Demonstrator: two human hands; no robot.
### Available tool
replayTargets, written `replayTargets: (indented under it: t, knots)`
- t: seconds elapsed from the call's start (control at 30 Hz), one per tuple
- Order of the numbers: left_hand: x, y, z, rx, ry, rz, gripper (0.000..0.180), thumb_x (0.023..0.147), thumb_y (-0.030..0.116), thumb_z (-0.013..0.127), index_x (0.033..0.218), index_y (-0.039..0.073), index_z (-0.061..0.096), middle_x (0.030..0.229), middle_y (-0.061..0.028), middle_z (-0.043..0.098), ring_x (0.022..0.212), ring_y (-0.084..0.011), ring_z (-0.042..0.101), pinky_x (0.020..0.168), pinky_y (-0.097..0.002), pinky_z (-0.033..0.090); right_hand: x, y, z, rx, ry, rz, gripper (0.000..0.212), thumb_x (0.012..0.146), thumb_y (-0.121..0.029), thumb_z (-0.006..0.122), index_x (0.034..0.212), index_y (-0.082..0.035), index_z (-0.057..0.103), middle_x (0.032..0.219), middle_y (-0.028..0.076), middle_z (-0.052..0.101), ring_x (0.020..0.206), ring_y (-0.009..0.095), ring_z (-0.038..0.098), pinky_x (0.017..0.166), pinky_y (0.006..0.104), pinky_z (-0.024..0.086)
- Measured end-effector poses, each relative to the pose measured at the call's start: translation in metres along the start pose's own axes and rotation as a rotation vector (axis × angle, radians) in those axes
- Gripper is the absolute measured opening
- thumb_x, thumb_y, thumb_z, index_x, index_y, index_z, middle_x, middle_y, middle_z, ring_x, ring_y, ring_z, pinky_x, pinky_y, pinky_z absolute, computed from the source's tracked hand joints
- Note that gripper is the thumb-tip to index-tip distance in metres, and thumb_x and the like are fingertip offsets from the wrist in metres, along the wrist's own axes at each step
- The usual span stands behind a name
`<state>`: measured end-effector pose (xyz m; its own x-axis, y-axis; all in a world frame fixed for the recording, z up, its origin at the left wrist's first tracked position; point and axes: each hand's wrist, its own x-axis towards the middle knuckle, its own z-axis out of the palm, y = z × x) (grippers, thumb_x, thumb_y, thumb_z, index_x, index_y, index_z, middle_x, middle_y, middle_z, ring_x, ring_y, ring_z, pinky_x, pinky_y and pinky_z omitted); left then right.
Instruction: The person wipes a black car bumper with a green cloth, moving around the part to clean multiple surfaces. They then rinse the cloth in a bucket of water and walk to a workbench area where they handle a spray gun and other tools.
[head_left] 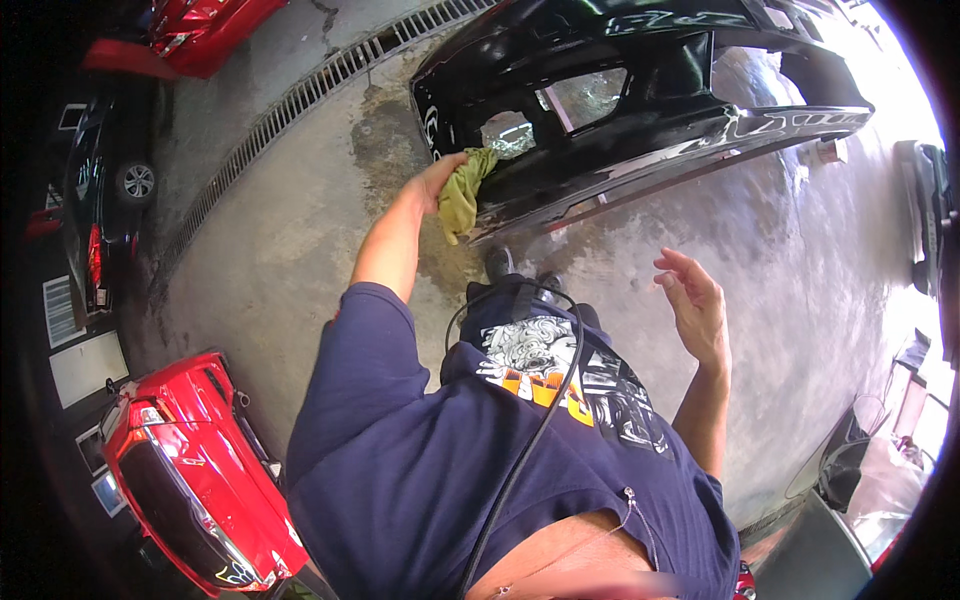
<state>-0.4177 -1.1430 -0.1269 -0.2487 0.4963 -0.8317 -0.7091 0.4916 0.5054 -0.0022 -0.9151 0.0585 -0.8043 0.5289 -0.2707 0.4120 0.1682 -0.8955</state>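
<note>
OK, L hand gripping grn cloth, at blk bumper

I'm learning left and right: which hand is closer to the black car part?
Left. The left hand holds a green cloth at the left end of the black car part; the right hand is empty, raised apart from it.

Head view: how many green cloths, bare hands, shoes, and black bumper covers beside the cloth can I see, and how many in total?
Green cloth: 1
Bare hands: 2 (left hand, right hand)
Shoes: 2
Black bumper cover: 1
Total: 6
</note>
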Motion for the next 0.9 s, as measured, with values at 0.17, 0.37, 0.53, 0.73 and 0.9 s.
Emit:
replayTargets:
  t: [0.17,0.37,0.53,0.73,0.9]
  knots:
    - [-0.019,-0.033,-0.004,0.685,0.535,0.269,0.040,0.092,0.038,0.063,0.095,0.000,0.078,0.094,-0.0199,0.077,0.084,-0.0327,0.075,0.075,-0.0450,0.056,0.002,0.002,0.001,0.027,-0.038,0.012,0.037,0.104,-0.009,0.063,0.140,0.001,0.063,0.121,0.009,0.072,0.104,0.014,0.066,0.094,0.0300,0.052]
    - [-0.082,-0.016,-0.038,0.401,0.545,0.580,0.035,0.093,0.032,0.064,0.108,0.003,0.074,0.098,-0.0169,0.076,0.094,-0.0269,0.073,0.085,-0.0393,0.056,0.013,0.009,-0.004,0.136,-0.043,-0.036,0.038,0.104,-0.011,0.064,0.140,0.000,0.063,0.121,0.011,0.072,0.106,0.016,0.068,0.095,0.0314,0.053]
    - [-0.169,0.030,0.038,0.041,0.310,0.776,0.051,0.095,0.028,0.063,0.140,0.003,0.057,0.122,-0.0075,0.068,0.111,-0.0190,0.066,0.098,-0.0335,0.053,0.044,-0.009,0.040,0.295,-0.299,-0.109,0.054,0.104,-0.019,0.068,0.152,-0.004,0.052,0.136,0.013,0.065,0.116,0.020,0.065,0.100,0.0332,0.053]
    - [-0.203,0.067,0.182,0.271,-0.228,0.870,0.069,0.106,0.046,0.058,0.157,0.003,0.041,0.148,-0.0133,0.054,0.135,-0.0233,0.054,0.112,-0.0381,0.046,0.115,-0.083,0.115,0.684,0.134,-0.462,0.073,0.101,-0.039,0.070,0.158,-0.003,0.042,0.144,0.017,0.057,0.123,0.020,0.060,0.100,0.0341,0.052]
    - [-0.195,0.074,0.151,0.161,0.017,1.274,0.056,0.107,0.046,0.057,0.148,0.008,0.053,0.149,-0.0138,0.058,0.141,-0.0245,0.053,0.111,-0.0388,0.045,0.175,-0.148,0.009,0.032,0.478,-0.703,0.036,0.093,-0.017,0.073,0.126,-0.002,0.071,0.113,0.015,0.074,0.099,0.022,0.071,0.086,0.0345,0.058]
